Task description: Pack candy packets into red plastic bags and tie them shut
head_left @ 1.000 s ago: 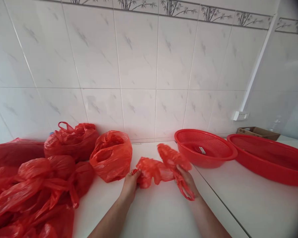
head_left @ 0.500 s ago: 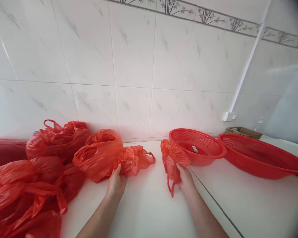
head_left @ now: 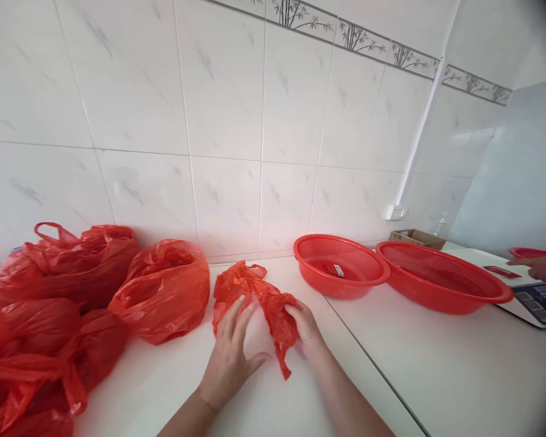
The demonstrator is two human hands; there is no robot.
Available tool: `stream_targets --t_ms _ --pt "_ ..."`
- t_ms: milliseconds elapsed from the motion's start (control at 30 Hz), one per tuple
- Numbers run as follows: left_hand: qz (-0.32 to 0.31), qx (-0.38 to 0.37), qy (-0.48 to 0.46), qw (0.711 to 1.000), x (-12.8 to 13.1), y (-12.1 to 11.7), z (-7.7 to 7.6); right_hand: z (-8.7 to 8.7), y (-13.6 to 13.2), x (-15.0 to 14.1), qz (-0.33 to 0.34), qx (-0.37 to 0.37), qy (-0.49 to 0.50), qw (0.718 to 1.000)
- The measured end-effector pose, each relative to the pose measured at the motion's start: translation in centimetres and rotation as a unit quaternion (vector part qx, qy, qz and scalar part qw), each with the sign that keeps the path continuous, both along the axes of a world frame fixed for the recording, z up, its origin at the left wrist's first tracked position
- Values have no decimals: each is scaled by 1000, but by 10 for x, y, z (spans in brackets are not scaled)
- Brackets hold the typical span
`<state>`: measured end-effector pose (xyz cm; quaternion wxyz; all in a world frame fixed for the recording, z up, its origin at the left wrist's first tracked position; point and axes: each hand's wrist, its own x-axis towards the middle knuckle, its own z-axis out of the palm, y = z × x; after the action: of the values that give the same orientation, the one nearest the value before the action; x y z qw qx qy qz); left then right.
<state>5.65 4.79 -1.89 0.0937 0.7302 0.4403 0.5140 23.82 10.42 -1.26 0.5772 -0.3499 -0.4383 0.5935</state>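
Two crumpled empty red plastic bags lie together on the white counter (head_left: 391,376) in front of me. My left hand (head_left: 230,358) lies flat with fingers spread, its fingertips resting on the left bag (head_left: 231,285). My right hand (head_left: 307,331) is closed on the right bag (head_left: 275,315), whose tail hangs down past the hand.
Several filled red bags (head_left: 161,291) are piled at the left against the tiled wall. Two red mesh baskets, a smaller one (head_left: 341,267) and a larger one (head_left: 441,282), stand at the right. Further right lies a scale (head_left: 534,300) with another person's hand (head_left: 539,267) over it.
My left hand has let go of its bag and spread flat over it. My right hand has brought its bag leftward next to the other one. The view has swung to the right.
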Motion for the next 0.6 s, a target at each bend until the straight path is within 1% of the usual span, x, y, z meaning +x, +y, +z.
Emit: stream_targets --t_ms 67,100,167,200,233,300,333,367,400,433,467,533,567,600 --pt "-46 -19 54 997 7 -6 4 4 -8 -12 20 5 -7 1000" --pt "-64 -34 54 996 9 -8 6 6 -13 -16 31 10 -9 999" --pt "-96 -74 -2 993 12 -10 9 10 -19 -21 63 22 -15 998" --pt "-111 -106 -64 986 13 -11 11 12 -21 -21 84 25 -19 996" --pt "-123 -144 -142 972 12 -12 12 14 -22 -19 102 26 -22 994" --pt "-127 -212 -294 923 9 -13 15 16 -20 -15 122 23 -16 992" --pt "-122 -231 -349 900 8 -14 16 16 -18 -12 118 22 -10 993" --pt "-114 -237 -386 884 7 -14 17 15 -16 -10 104 24 -7 994" --pt "-108 -231 -404 879 5 -14 18 14 -14 -9 84 30 -13 996" --pt "-110 -227 -421 872 5 -14 20 12 -13 -9 62 39 -31 997" --pt "-119 -231 -446 856 4 -14 21 10 -13 -10 38 50 -61 996" --pt "-153 -258 -500 813 4 -13 23 6 -15 -15 -3 65 -132 989" --pt "-172 -276 -523 788 4 -12 23 4 -17 -19 -10 64 -156 986" --pt "-187 -292 -540 766 4 -12 24 3 -18 -22 -1 56 -166 985"
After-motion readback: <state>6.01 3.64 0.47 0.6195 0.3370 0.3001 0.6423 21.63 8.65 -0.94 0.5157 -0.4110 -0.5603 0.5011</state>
